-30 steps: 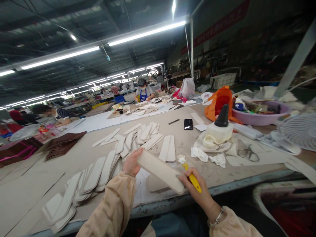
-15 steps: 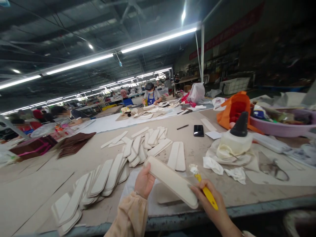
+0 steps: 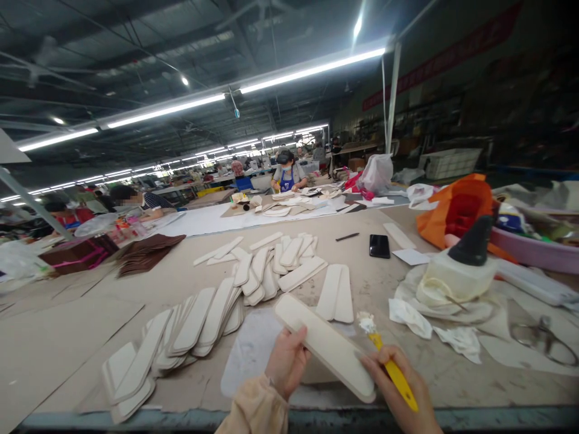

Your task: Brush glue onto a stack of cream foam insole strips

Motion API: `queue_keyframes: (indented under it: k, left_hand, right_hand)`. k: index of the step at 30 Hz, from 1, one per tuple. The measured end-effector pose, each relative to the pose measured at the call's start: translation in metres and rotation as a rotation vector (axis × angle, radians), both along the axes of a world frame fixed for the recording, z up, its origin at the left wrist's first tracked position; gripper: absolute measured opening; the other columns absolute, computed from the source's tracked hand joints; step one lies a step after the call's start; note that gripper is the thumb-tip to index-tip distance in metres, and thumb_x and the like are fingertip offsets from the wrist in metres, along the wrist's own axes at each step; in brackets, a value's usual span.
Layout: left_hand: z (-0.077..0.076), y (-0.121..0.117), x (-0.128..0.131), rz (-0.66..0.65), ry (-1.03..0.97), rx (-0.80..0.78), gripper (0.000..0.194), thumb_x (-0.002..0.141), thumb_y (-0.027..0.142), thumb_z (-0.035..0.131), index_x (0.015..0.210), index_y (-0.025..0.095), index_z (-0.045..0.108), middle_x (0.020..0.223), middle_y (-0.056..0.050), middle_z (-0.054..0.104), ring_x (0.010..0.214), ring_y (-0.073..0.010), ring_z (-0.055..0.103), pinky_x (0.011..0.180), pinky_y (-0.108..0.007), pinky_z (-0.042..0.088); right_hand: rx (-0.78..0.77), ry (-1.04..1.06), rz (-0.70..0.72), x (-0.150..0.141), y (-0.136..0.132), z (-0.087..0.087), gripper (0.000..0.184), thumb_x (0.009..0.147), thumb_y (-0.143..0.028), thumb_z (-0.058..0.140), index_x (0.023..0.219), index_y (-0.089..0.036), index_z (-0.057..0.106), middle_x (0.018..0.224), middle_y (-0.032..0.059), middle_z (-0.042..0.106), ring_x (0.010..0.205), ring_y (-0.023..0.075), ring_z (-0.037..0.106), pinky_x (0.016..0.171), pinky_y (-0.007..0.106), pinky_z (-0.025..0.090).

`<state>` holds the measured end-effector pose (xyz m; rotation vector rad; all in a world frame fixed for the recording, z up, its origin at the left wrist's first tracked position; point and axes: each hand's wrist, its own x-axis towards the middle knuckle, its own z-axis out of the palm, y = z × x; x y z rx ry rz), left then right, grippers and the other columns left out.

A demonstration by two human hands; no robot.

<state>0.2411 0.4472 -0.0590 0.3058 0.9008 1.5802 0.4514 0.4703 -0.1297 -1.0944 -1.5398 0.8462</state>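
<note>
Cream strip (image 3: 328, 349) held tilted just over the near edge of the tabletop (image 3: 190, 389), its left end pointing up and away, its right end down toward the person; I look along it from left to right. Off to the left lie a brown stack (image 3: 151, 252) and a long, leaning row of pale strips (image 3: 199, 322), with a whitish sheet (image 3: 244, 352) just beside it. Next comes the left hand (image 3: 286, 364), and here is the change: half a second ago it gripped the strip's far left end, and now it has slid along toward the middle, leaving that end free. It pinches the strip, thumb on the upper face, the other fingers mostly hidden beneath.

The strip itself is long and flat, with rounded ends, a smooth, even cream face and a slightly darker border along its lower edge. At its right end the right hand (image 3: 389, 393) stays much as it was, curled around a yellow brush (image 3: 404, 389) whose bristles are caked white, while its fingertips meet the strip's edge. Further right I see a black phone (image 3: 379, 246), crumpled tissues (image 3: 411, 317) and a cloudy bottle (image 3: 458, 274) with a black cone top.
</note>
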Motion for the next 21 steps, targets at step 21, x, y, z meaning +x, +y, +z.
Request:
queue_keyframes:
  k: [21]
  left_hand:
    - [0.031, 0.052, -0.154, 0.019, 0.486, -0.067, 0.036, 0.068, 0.013, 0.073, 0.102, 0.013, 0.062, 0.089, -0.007, 0.073, 0.081, -0.0194, 0.069, 0.066, -0.026, 0.057]
  right_hand:
    - [0.15, -0.091, 0.01, 0.0, 0.004, 0.001, 0.019, 0.086, -0.035, 0.059, 0.084, -0.025, 0.042, 0.103, 0.0083, 0.072, 0.092, 0.0191, 0.07, 0.072, 0.019, 0.056]
